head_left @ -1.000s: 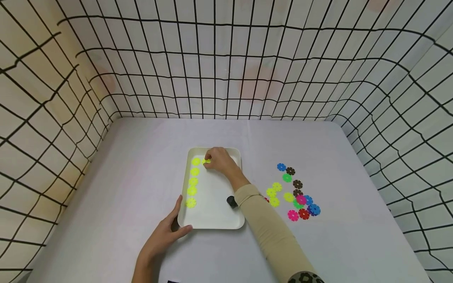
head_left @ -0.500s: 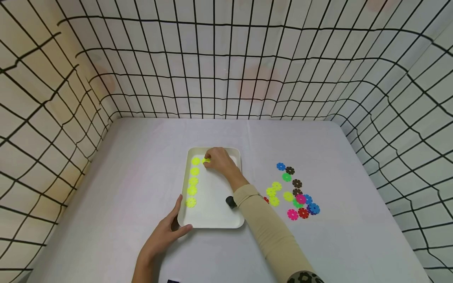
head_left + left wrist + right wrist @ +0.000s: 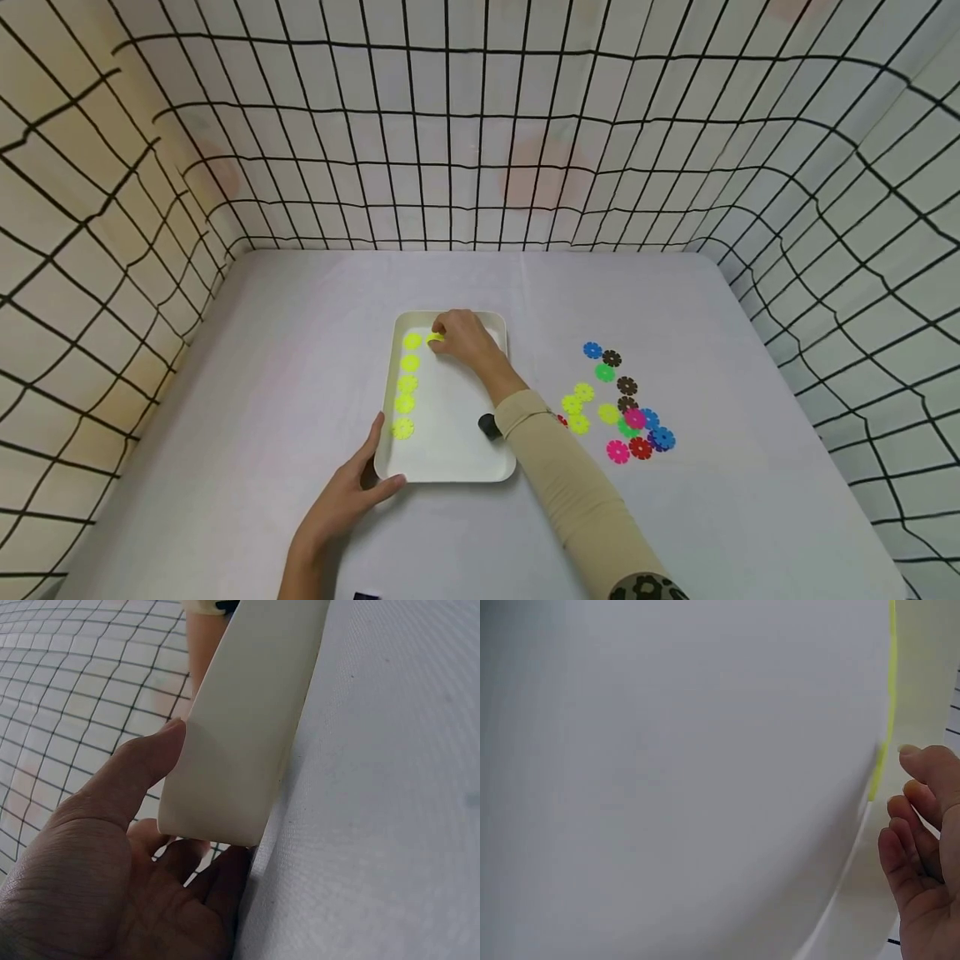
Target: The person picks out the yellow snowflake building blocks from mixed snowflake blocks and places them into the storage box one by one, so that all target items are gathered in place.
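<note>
A white rectangular tray lies on the table. On its left side is a column of several yellow notched discs. My right hand is at the tray's far end, thumb and fingertips pinching another yellow notched disc just right of the column's top. In the right wrist view the thumb and fingers of the right hand are curled close to a yellow disc seen edge-on. My left hand holds the tray's near left corner; the left wrist view shows its thumb against the tray wall.
Right of the tray lies a scatter of notched discs: yellow, brown, green, blue, pink and red. A black object shows beside the right sleeve. Black wire mesh surrounds the table.
The right fingers shift the pinched yellow disc very slightly, and more of it shows now. The left hand stays at the tray corner. The head view has drifted a little.
</note>
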Demonstrator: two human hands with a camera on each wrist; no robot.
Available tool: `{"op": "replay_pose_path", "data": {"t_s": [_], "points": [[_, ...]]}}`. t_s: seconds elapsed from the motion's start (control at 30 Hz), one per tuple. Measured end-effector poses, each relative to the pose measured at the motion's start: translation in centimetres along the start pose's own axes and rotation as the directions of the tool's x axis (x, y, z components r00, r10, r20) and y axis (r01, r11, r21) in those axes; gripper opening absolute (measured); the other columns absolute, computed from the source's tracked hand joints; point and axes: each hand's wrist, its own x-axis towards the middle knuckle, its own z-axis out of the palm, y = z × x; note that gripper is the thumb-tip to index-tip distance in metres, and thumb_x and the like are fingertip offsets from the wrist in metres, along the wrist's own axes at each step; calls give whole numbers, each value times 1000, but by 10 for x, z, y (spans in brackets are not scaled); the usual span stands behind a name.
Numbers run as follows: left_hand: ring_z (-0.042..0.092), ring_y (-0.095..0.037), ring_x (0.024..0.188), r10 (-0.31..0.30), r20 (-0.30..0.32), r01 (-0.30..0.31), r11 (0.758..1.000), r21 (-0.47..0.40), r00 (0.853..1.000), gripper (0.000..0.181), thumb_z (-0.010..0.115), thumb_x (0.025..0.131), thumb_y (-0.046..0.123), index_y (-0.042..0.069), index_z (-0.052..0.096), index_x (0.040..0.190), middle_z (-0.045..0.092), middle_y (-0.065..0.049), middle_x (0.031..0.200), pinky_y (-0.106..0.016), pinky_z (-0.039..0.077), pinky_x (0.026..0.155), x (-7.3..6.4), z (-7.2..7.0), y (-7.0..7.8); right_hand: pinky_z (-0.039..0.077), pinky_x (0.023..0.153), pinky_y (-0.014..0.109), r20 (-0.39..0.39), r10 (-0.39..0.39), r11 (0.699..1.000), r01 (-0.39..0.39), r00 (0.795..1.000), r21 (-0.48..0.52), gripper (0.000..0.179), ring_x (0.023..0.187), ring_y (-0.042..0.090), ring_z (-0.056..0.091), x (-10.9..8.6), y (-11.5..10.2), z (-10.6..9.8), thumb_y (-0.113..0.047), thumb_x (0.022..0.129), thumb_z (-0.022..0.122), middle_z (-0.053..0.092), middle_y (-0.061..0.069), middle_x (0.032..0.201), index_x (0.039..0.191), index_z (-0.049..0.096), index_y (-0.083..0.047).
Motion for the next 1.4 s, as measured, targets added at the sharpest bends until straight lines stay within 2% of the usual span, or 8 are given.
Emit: {"op": "replay_pose_path", "data": {"t_s": [0.2,0.43,0.67,0.87,1.03,1.17,1.4], "points": [[9,-25,151,20,-3,-20,1000,12,1000,97,73,87,33,28,7,157,5,-2,165,3,14,100,3,1,0,53,85,31,-4,-17,1000,18,1000,9,30,97,20,66,-7,-3,-15,-27,86,73,72,7,104,109,72,-6],[14,-26,150,-4,-5,4,999,39,1000,98,73,86,36,31,6,157,7,-3,165,3,16,98,2,2,-1,52,83,29,15,-43,999,44,999,-21,31,94,18,65,-21,-7,-34,-29,85,73,72,4,101,108,72,-8],[14,-27,150,16,-6,-15,999,46,1000,97,73,87,35,27,6,157,5,-3,165,3,16,99,3,2,-1,52,83,32,0,-58,998,58,998,38,34,93,19,64,-36,-13,-52,-27,85,74,72,9,103,109,71,-4],[14,-26,150,8,4,-8,1000,19,1000,97,73,88,34,29,5,157,4,-1,165,3,18,98,1,3,0,51,83,31,-21,-22,997,23,1000,74,34,95,21,63,-52,-9,-64,-29,86,73,71,8,102,109,71,-5],[12,-25,149,7,9,-7,1000,19,1000,97,72,88,35,29,5,157,5,-2,165,4,17,98,0,3,1,51,83,33,-63,30,993,-23,998,115,34,96,24,62,-69,-3,-74,-30,85,74,70,9,102,108,71,-5],[13,-27,149,12,6,-12,1000,27,1000,96,72,88,36,30,6,157,6,-4,165,4,17,97,0,2,1,51,79,32,-109,68,986,-50,992,160,33,93,25,60,-83,6,-75,-29,84,76,70,9,100,106,71,-5],[14,-28,149,11,11,-11,999,41,1000,96,72,88,35,29,5,157,7,-7,165,4,17,97,-2,2,1,50,70,27,-200,70,977,-27,977,211,31,84,26,61,-106,24,-66,-25,82,78,71,12,95,102,72,-2]]}}
